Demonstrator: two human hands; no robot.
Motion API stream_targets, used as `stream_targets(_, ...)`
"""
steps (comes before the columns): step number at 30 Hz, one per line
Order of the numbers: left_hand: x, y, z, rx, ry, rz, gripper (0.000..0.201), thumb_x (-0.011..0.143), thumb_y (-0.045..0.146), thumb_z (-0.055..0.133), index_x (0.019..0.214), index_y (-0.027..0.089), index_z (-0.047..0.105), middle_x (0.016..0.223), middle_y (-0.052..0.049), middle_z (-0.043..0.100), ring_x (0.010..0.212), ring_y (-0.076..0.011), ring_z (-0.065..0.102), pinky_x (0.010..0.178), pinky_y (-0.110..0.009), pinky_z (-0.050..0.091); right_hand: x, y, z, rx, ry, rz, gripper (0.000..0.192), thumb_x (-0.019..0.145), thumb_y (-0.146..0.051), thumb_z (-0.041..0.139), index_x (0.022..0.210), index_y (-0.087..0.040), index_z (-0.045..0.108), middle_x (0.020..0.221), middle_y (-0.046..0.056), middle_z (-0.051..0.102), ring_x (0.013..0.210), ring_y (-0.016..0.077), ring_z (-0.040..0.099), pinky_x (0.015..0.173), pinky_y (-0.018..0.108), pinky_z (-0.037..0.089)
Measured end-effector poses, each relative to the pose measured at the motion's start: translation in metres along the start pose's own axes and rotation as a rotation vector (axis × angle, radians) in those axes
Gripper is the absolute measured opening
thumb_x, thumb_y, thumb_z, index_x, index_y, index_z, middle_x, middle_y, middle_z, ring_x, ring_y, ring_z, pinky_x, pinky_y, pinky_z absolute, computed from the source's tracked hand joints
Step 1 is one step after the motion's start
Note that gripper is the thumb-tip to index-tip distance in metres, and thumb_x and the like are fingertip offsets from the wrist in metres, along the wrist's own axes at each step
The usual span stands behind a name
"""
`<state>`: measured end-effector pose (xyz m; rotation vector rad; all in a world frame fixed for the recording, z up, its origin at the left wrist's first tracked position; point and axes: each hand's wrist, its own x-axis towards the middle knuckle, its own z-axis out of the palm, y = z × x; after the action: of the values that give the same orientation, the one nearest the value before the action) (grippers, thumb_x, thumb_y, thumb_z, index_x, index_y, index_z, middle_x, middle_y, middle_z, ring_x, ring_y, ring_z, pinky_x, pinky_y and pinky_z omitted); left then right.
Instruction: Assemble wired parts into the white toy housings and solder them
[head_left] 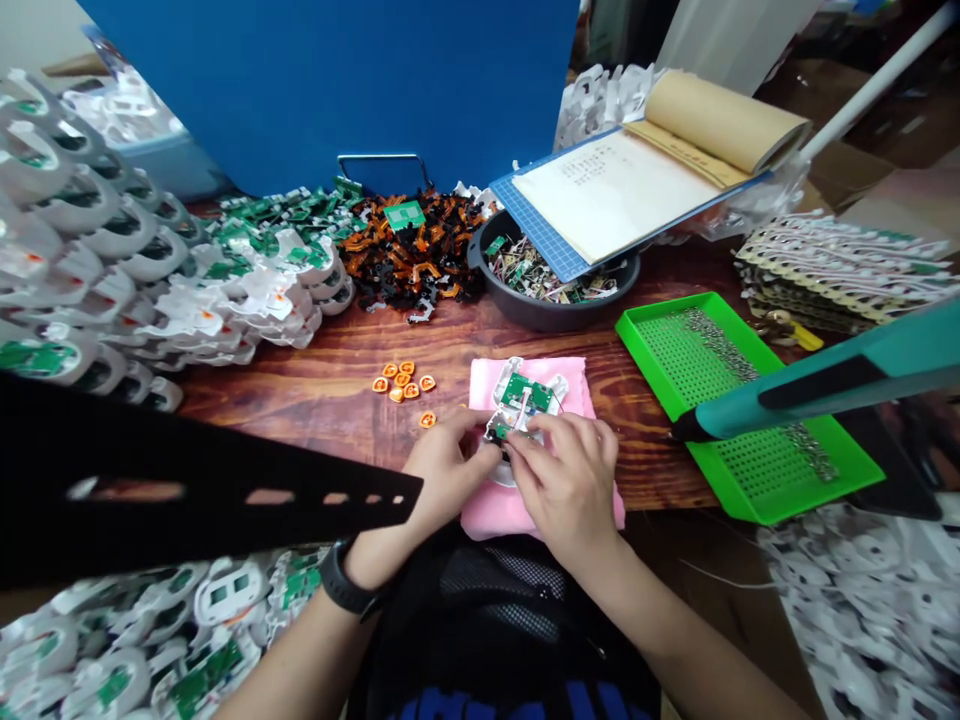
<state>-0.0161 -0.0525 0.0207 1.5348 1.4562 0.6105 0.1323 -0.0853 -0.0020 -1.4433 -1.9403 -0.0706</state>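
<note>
hands [450, 470] [566, 480] both pinching white housing [529, 395], dark bowl [480, 262] of green boards behind

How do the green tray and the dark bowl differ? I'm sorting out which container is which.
The green tray is flat, rectangular and perforated, with rows of small metal parts; the dark bowl is round, deep and filled with loose green circuit pieces. The tray lies uncovered, while a clipboard rests across the bowl. Both sit on the wooden table.
</note>
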Motion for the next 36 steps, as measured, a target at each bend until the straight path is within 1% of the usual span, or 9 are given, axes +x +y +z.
stream_targets(6,0.0,-0.005,0.001,-0.022,-0.003,0.011,0.035,0.075,0.019,0.053,0.107,0.014,0.066,0.085,-0.006,0.067,0.076,-0.019,0.061,0.071,-0.031,0.05,0.002,0.004,-0.004,-0.035,-0.052,-0.106,0.014,0.087,-0.019,0.06,0.099,-0.02,0.066,0.098,0.002,0.071,0.093,0.0195,0.058,0.099,0.046,0.028)
stream_targets(10,0.001,-0.007,0.001,-0.026,-0.006,0.021,0.034,0.076,0.019,0.052,0.106,0.013,0.066,0.086,-0.006,0.067,0.079,-0.02,0.062,0.074,-0.032,0.05,0.007,0.007,-0.007,0.004,-0.044,-0.096,0.02,0.088,-0.021,0.059,0.107,-0.019,0.064,0.098,0.003,0.071,0.094,0.0182,0.059,0.099,0.043,0.029)
stream_targets(17,0.001,-0.01,-0.001,-0.062,-0.02,0.036,0.034,0.077,0.019,0.051,0.107,0.014,0.067,0.098,-0.009,0.068,0.09,-0.0219,0.062,0.085,-0.036,0.05,0.02,0.006,0.002,0.046,-0.123,-0.162,0.01,0.088,-0.02,0.059,0.091,-0.022,0.068,0.099,0.002,0.069,0.095,0.0187,0.055,0.093,0.041,0.031)
stream_targets(20,0.001,-0.016,-0.001,-0.101,-0.029,0.06,0.037,0.075,0.015,0.049,0.108,0.015,0.067,0.103,-0.008,0.068,0.095,-0.022,0.061,0.091,-0.037,0.048,0.022,0.009,0.004,0.056,-0.168,-0.183,0.01,0.088,-0.019,0.058,0.092,-0.022,0.067,0.101,0.002,0.068,0.098,0.019,0.055,0.094,0.041,0.03)
stream_targets(27,0.0,-0.021,0.001,-0.084,-0.009,0.087,0.039,0.076,0.013,0.048,0.109,0.018,0.068,0.102,-0.007,0.069,0.097,-0.022,0.062,0.089,-0.035,0.048,0.027,0.011,0.001,0.088,-0.287,-0.2,0.011,0.087,-0.017,0.057,0.09,-0.021,0.067,0.102,0.003,0.067,0.102,0.0197,0.056,0.098,0.045,0.03)
stream_targets(29,0.0,-0.019,0.001,-0.077,0.001,0.083,0.039,0.075,0.013,0.048,0.109,0.017,0.068,0.101,-0.007,0.069,0.095,-0.0216,0.063,0.087,-0.035,0.049,0.026,0.012,0.0,0.136,-0.289,-0.192,0.012,0.088,-0.018,0.056,0.092,-0.021,0.067,0.106,0.003,0.066,0.103,0.0203,0.057,0.099,0.046,0.032)
stream_targets(32,-0.001,-0.013,0.001,-0.064,0.003,0.041,0.039,0.075,0.014,0.049,0.11,0.016,0.067,0.095,-0.007,0.07,0.086,-0.021,0.064,0.079,-0.033,0.051,0.018,0.016,-0.004,0.3,-0.135,-0.039,0.015,0.087,-0.018,0.055,0.099,-0.021,0.065,0.107,0.006,0.064,0.104,0.0199,0.057,0.096,0.043,0.041)
stream_targets(34,0.0,-0.007,0.0,-0.039,0.008,-0.013,0.036,0.076,0.02,0.053,0.109,0.015,0.067,0.09,-0.007,0.071,0.079,-0.0213,0.065,0.071,-0.032,0.051,0.01,0.019,-0.008,0.393,-0.002,0.182,0.02,0.086,-0.019,0.056,0.105,-0.02,0.061,0.106,0.008,0.061,0.096,0.0185,0.059,0.087,0.037,0.049)
stream_targets(36,0.002,-0.001,-0.001,-0.012,0.014,-0.062,0.032,0.077,0.028,0.058,0.104,0.014,0.068,0.085,-0.007,0.071,0.075,-0.0214,0.065,0.066,-0.031,0.051,0.0,0.019,-0.01,0.456,0.016,0.4,0.027,0.084,-0.023,0.058,0.111,-0.019,0.058,0.105,0.009,0.06,0.084,0.0162,0.06,0.072,0.032,0.054)
